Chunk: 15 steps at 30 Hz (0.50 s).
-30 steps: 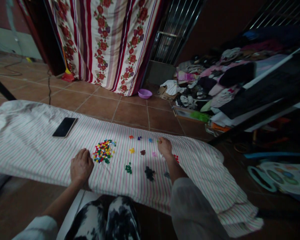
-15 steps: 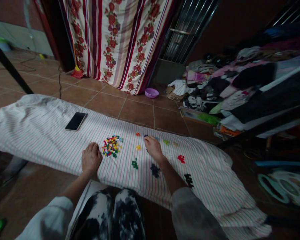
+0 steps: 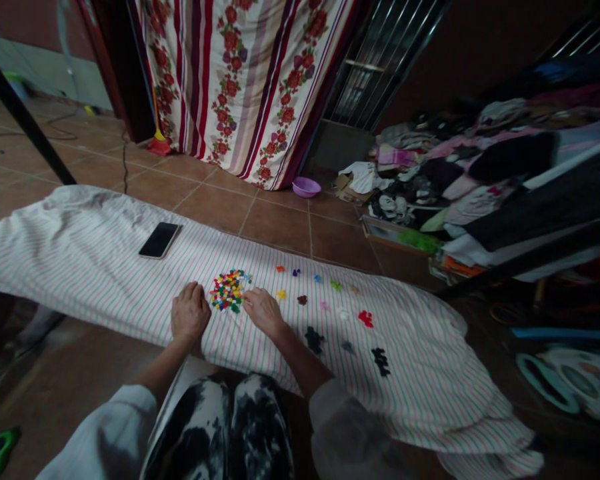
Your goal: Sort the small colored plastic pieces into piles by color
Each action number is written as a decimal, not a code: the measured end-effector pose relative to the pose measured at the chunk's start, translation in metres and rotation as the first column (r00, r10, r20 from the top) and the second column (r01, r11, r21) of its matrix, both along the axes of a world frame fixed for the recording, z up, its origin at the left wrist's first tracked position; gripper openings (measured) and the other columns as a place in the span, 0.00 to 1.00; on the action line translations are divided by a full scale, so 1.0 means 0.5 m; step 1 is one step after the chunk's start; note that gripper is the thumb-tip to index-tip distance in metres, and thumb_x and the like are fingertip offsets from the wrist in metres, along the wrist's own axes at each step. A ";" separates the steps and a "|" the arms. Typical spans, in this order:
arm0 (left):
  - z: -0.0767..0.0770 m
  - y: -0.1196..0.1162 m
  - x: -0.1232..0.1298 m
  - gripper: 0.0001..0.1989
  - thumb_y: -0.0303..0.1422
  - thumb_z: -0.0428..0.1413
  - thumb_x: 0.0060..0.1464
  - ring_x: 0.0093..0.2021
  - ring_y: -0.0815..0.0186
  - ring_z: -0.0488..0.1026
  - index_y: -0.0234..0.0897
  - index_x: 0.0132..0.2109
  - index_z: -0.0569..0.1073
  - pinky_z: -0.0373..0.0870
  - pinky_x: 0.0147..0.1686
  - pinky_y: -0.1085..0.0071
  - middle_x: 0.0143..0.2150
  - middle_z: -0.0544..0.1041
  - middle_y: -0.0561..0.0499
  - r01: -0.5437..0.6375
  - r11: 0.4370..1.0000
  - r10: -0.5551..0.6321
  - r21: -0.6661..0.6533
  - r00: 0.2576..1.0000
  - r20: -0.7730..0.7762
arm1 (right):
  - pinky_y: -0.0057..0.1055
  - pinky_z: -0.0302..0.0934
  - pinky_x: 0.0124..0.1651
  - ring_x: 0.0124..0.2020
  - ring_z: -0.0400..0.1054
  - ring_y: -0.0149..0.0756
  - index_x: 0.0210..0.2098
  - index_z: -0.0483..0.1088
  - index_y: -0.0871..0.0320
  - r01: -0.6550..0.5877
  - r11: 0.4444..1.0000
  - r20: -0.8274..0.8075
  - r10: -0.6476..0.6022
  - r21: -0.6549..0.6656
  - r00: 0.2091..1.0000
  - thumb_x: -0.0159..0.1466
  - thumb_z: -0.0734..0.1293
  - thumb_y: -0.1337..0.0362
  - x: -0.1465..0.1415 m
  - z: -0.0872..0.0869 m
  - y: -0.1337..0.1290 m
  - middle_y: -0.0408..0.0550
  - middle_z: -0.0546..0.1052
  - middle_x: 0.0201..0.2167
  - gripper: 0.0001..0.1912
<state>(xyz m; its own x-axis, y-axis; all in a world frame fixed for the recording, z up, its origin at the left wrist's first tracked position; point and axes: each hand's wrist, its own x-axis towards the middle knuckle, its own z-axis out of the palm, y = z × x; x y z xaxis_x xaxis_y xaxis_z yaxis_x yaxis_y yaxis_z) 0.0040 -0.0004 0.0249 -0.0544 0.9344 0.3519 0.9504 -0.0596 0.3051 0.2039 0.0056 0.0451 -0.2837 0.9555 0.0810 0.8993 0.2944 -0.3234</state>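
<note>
A mixed heap of tiny coloured pieces (image 3: 227,288) lies on the striped cloth (image 3: 105,280). Just left of it, my left hand (image 3: 190,311) rests on the cloth, fingers lying forward, holding nothing visible. My right hand (image 3: 265,312) reaches the heap's right edge with fingertips pinched together; anything between them is too small to make out. Sorted little groups spread to the right, among them orange (image 3: 280,269), yellow (image 3: 281,294), dark red (image 3: 303,300), lime green (image 3: 335,285), red (image 3: 365,319), dark (image 3: 314,339) and black pieces (image 3: 381,361). My right hand and forearm cover the green group's spot.
A phone (image 3: 161,240) lies on the cloth to the left of the heap. Beyond the cloth are a purple basin (image 3: 306,187) on the tiled floor, a floral curtain (image 3: 250,87) and piled clothes (image 3: 430,160) at right. Dark metal bars flank both sides.
My right hand has moved left from the sorted groups, near the dark blue pieces, back to the heap's edge, uncovering several groups. My left hand stays beside the heap. The view has shifted slightly.
</note>
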 end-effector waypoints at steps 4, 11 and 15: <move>-0.001 0.001 0.000 0.16 0.29 0.45 0.55 0.55 0.56 0.66 0.34 0.49 0.70 0.61 0.47 0.60 0.55 0.71 0.41 -0.005 1.000 0.005 0.002 1.000 0.008 | 0.30 0.58 0.46 0.42 0.66 0.36 0.38 0.71 0.55 0.038 0.999 -0.001 -0.038 0.009 0.999 0.63 0.60 0.68 -0.006 -0.006 -0.004 0.48 0.74 0.37 0.09; -0.007 0.001 -0.002 0.16 0.29 0.45 0.55 0.55 0.56 0.66 0.33 0.49 0.70 0.61 0.48 0.60 0.55 0.71 0.40 0.002 1.000 -0.001 0.023 1.000 -0.009 | 0.28 0.58 0.44 0.40 0.67 0.34 0.37 0.68 0.55 0.058 0.998 -0.122 -0.056 0.013 0.991 0.60 0.60 0.71 0.011 -0.009 -0.005 0.46 0.74 0.35 0.08; -0.005 0.000 -0.002 0.16 0.29 0.45 0.55 0.53 0.56 0.68 0.34 0.48 0.70 0.62 0.45 0.61 0.54 0.72 0.41 0.006 1.000 -0.005 0.028 1.000 -0.030 | 0.28 0.59 0.43 0.37 0.68 0.33 0.36 0.68 0.55 0.121 0.993 -0.222 -0.115 0.014 0.968 0.59 0.60 0.71 0.038 -0.005 -0.001 0.44 0.75 0.33 0.08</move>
